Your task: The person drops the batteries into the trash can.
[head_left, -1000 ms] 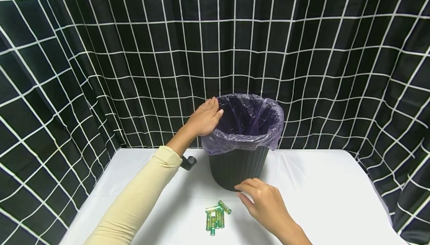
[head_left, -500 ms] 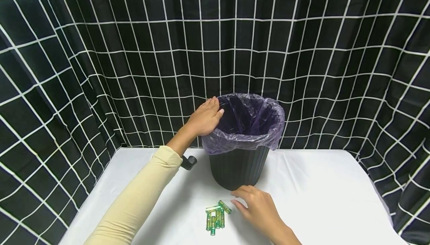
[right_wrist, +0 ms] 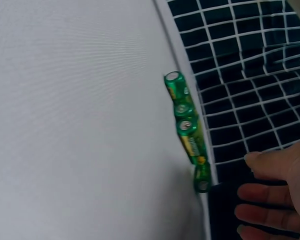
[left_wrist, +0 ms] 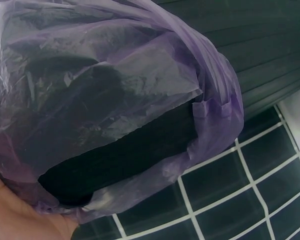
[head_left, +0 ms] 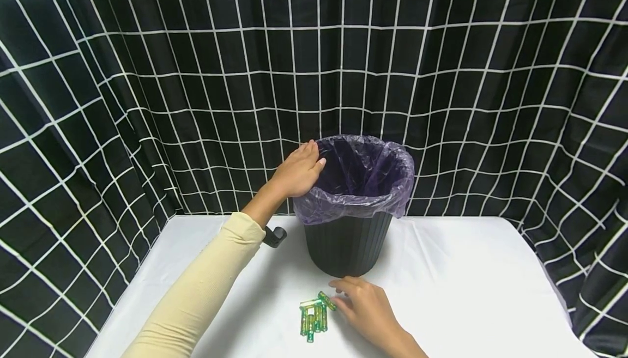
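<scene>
1. Just beyond the right hand's (head_left: 365,309) thumb tip, a slanted green battery (head_left: 326,301) lies on the white table (head_left: 466,276); whether the two touch cannot be told from the head view.
2. Loosely bent, that hand's fingers leave a narrow space between thumb and forefinger and hold nothing; the right wrist view shows them apart from the nearest battery.
3. More green batteries (head_left: 311,322) lie bunched left of those fingertips, one crosswise above several lengthwise. They overlap, so their number is hard to make out.
4. Farther back, the left hand (head_left: 298,170) rests on the purple liner (head_left: 350,205) at the left rim of the black bin (head_left: 345,243), fingers extended; how firmly they press cannot be told.
5. Only part of that hand enters the left wrist view, cut off at the lower left corner.
6. Beside the left wrist, a black curved piece (head_left: 277,237) is partly hidden.
</scene>
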`<state>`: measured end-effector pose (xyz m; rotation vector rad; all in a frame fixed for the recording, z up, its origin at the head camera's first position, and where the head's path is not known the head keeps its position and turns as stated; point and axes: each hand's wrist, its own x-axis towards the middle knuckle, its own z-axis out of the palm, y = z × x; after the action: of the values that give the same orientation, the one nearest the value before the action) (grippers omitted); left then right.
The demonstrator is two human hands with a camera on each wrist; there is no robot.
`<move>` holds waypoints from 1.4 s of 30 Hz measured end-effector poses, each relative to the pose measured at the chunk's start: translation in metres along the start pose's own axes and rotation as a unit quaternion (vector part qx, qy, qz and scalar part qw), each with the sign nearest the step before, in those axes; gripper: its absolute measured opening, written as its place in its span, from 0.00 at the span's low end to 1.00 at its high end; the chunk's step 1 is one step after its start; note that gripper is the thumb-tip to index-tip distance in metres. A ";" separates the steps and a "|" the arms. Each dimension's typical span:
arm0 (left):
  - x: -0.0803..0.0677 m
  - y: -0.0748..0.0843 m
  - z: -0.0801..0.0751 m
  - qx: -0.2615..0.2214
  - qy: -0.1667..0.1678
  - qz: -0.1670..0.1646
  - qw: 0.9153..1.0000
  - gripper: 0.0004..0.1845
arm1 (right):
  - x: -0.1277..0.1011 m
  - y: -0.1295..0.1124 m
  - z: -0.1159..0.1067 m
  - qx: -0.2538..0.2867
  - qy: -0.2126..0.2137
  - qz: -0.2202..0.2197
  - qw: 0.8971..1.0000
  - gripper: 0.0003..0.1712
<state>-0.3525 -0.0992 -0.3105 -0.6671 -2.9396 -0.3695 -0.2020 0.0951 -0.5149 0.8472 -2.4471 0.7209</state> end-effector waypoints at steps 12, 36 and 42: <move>0.001 0.000 0.000 0.007 0.001 0.004 1.000 0.33 | -0.004 0.001 0.015 -0.028 -0.048 0.043 0.998 0.14; -0.001 0.001 -0.002 0.000 -0.003 -0.001 1.000 0.33 | -0.001 0.004 0.016 -0.011 -0.086 0.075 0.993 0.05; 0.000 0.001 0.000 -0.003 -0.005 -0.005 1.000 0.33 | -0.001 0.004 0.010 -0.010 -0.112 0.086 0.990 0.06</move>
<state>-0.3523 -0.0983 -0.3102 -0.6566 -2.9533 -0.3781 -0.2064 0.0922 -0.5239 0.7517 -2.7503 0.6930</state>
